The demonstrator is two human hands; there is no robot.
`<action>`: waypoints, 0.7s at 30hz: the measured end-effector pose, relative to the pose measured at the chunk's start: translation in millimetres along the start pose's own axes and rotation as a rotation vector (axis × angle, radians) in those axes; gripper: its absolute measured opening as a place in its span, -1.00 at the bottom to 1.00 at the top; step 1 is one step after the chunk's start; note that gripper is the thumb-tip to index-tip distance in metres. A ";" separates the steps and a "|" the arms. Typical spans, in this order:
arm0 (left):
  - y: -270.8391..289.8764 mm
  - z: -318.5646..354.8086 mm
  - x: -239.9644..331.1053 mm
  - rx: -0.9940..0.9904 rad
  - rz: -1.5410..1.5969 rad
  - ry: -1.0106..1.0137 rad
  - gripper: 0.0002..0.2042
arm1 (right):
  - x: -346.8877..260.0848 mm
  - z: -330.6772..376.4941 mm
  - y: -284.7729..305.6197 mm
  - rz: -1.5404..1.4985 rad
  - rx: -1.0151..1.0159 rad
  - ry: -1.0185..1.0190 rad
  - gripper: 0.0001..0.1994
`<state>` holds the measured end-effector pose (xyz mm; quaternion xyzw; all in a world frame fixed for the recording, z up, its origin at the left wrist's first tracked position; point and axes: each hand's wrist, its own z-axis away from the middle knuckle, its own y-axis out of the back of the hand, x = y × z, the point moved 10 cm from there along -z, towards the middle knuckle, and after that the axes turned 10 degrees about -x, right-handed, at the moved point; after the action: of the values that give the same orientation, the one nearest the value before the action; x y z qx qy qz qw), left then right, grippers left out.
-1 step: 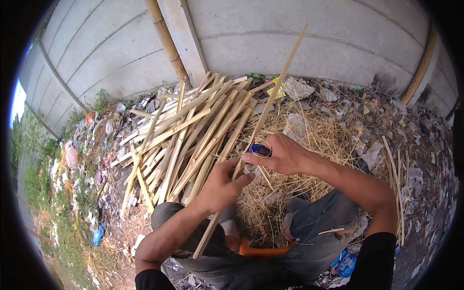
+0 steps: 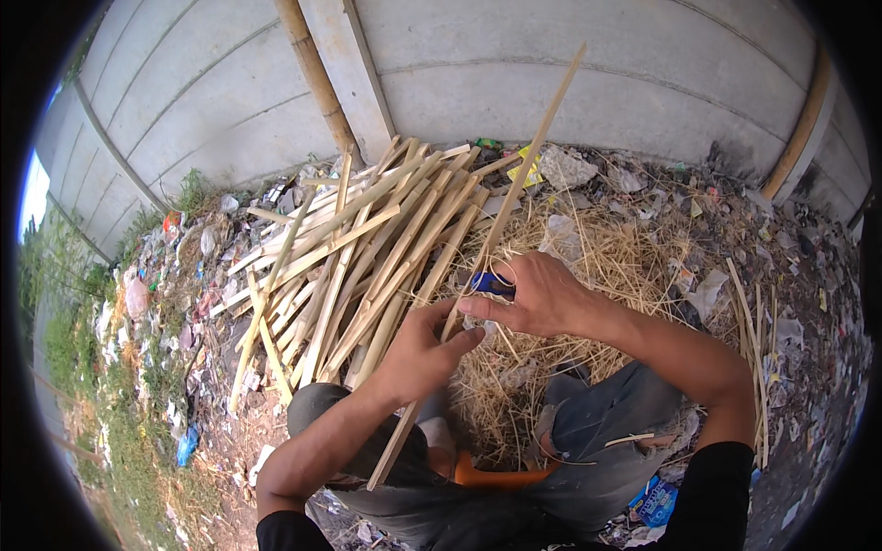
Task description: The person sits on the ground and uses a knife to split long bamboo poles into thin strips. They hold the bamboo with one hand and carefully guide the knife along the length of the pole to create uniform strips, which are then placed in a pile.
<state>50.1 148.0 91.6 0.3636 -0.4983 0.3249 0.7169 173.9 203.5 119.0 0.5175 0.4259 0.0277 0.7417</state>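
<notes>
A long, narrow bamboo strip (image 2: 533,156) slants from above my lap up toward the wall. My left hand (image 2: 424,351) is closed around its lower half, thumb and fingers on either side. Close above it, my right hand (image 2: 544,298) grips a blue-handled tool (image 2: 494,284) held against the strip. The tool's working end is hidden, so its exact kind does not show. Thin curled shavings hang by the right fingers. Beneath both hands lies a heap of pale shavings (image 2: 616,335), between and beyond my legs.
Left of centre a large pile of bamboo strips (image 2: 363,253) leans about. Several thin strips (image 2: 755,358) lie at the right. A concrete panel wall (image 2: 570,83) with bamboo poles (image 2: 317,78) closes off the far side. Litter covers the ground; something orange (image 2: 501,479) shows between my legs.
My right hand and the blue-handled tool have shifted very slightly down and turned a little. The left hand and the strip look unmoved.
</notes>
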 end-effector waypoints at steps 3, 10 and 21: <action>-3.0 -1.5 6.2 0.013 0.020 -0.046 -0.71 | -11.9 8.6 -0.6 0.111 0.164 0.051 -0.36; -1.5 1.1 3.4 0.021 -0.001 -0.034 -0.72 | -13.2 6.4 -4.3 -0.006 -0.009 -0.041 -0.27; -4.9 -1.2 -1.4 -0.031 -0.008 0.040 -0.70 | -7.5 -2.0 -18.1 -0.353 -0.151 0.112 -0.33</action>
<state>54.3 146.3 89.0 0.3481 -0.4873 0.3214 0.7335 160.6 193.0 109.0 0.3751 0.5473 -0.0421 0.7470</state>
